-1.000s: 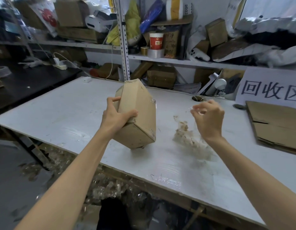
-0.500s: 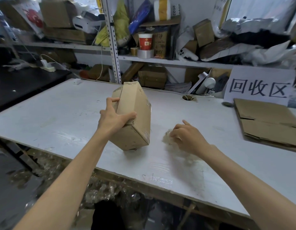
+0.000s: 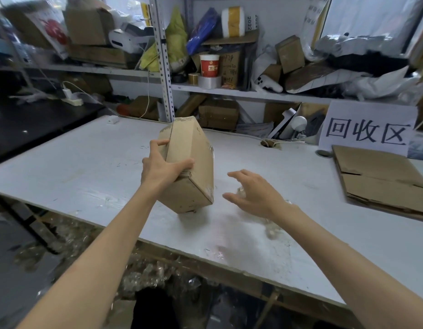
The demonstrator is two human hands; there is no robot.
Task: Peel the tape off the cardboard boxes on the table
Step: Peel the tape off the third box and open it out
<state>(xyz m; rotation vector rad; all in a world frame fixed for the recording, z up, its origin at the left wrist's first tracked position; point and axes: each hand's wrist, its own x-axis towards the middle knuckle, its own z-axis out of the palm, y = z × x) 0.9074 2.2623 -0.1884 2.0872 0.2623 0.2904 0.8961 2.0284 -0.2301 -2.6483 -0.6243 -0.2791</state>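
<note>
Box: A brown cardboard box (image 3: 193, 162) is held tilted over the front-middle of the white bench (image 3: 75, 167), one lower corner pointing down at the bench top. Whether that corner touches the surface cannot be told.

Left grip: The person's left grip (image 3: 163, 168) clasps the box's left side, with the thumb pressed across the near face and the fingers curled round the far edge.

Right grip: The right grip (image 3: 255, 193) is spread and holds nothing. Its fingers are loose and apart, palm down, just right of the box and clear of it.

Tape: Clear tape (image 3: 210, 150) glints along the box's right edge. A crumpled wad (image 3: 273, 225) of clear film lies on the bench under and beside the right wrist.

Cardboard: Flattened cardboard (image 3: 381, 179) is stacked at the bench's right end, well apart from the box.

Sign: A white paper sign (image 3: 367, 129) with three large black characters stands just behind the flattened stack.

Shelf: A metal shelf (image 3: 229, 92) behind the bench is crammed with boxes and bags. A red paper cup (image 3: 209, 65) sits on a tape roll (image 3: 209, 81).

Floor: Clear scraps (image 3: 146, 274) lie heaped below the bench's front edge.
</note>
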